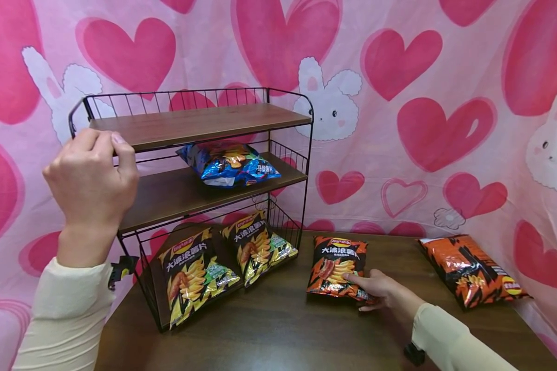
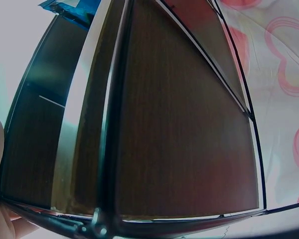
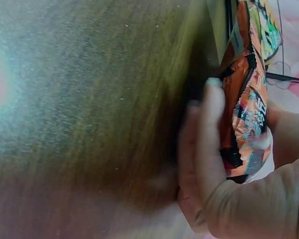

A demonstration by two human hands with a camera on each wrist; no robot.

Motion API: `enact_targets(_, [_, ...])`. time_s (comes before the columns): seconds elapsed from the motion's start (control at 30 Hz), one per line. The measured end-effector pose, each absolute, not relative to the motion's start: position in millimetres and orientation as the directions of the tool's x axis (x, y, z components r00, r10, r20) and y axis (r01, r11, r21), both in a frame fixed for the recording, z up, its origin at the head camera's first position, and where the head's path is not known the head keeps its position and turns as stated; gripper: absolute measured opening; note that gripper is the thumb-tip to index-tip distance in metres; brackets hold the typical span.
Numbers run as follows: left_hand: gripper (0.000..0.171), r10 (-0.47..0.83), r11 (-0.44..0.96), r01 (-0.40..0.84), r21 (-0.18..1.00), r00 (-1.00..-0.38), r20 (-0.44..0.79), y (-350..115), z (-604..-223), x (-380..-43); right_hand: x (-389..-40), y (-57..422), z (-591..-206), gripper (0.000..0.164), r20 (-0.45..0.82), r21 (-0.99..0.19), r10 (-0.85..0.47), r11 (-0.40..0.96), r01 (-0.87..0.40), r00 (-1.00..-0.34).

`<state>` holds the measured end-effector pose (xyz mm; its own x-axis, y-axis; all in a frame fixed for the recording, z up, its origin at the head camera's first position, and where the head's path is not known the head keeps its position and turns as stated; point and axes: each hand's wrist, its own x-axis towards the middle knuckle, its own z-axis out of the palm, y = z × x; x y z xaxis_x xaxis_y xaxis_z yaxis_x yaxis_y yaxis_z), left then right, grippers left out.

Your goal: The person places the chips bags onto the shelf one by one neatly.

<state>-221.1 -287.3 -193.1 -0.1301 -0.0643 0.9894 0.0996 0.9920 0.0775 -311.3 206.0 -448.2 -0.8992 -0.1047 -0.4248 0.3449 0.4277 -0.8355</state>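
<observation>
My left hand [image 1: 93, 172] is curled at the front left corner of a wood-and-black-metal shelf rack [image 1: 199, 123]. In the left wrist view its fingers [image 2: 12, 221] close round the rack's dark frame. Low on the right, my right hand [image 1: 382, 291] grips the lower right corner of an orange and black chip bag [image 1: 336, 265], thumb on the front and fingers behind. The right wrist view has those fingers [image 3: 209, 134] under the bag's edge, against the table side. The bag leans, front facing me, just right of the rack.
Two yellow chip bags [image 1: 190, 278] lean on the rack's bottom tier. On the middle shelf lies a blue chip bag [image 1: 234, 164]. Another orange chip bag [image 1: 473, 270] lies at the right of the brown table [image 1: 278, 330]. A pink heart-print cloth [image 1: 399, 129] hangs behind.
</observation>
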Motion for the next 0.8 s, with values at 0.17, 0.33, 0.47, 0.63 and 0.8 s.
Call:
enact_targets(0.17, [0.055, -0.065, 0.992, 0.102, 0.078, -0.127, 0.99, -287.0, -193.5, -220.4, -311.4, 209.0, -449.0, 0.081, -0.4, -0.814, -0.074, 0.486, 0.317, -0.913])
enact_targets(0.33, [0.055, -0.062, 0.992, 0.105, 0.076, -0.129, 0.99, -286.9, -193.5, -220.7, -311.7, 212.7, -448.8, 0.068, -0.354, -0.823, -0.068, 0.497, 0.276, -0.933])
enact_targets(0.47, [0.056, -0.062, 0.992, 0.103, 0.076, -0.13, 0.99, -287.4, -193.6, -221.0, -314.7, 217.1, -450.0, 0.058, -0.336, -0.835, -0.077, 0.485, 0.259, -0.939])
enact_targets(0.63, [0.055, -0.064, 0.992, 0.102, 0.078, -0.132, 0.989, -287.4, -193.6, -220.3, -318.2, 222.7, -453.9, 0.052, -0.349, -0.86, -0.131, 0.438, 0.262, -0.928])
enact_targets(0.8, [0.055, -0.064, 0.992, 0.102, 0.078, -0.134, 0.989, -286.9, -193.5, -220.0, -321.7, 226.6, -458.8, 0.046, -0.333, -0.9, -0.218, 0.363, 0.241, -0.917])
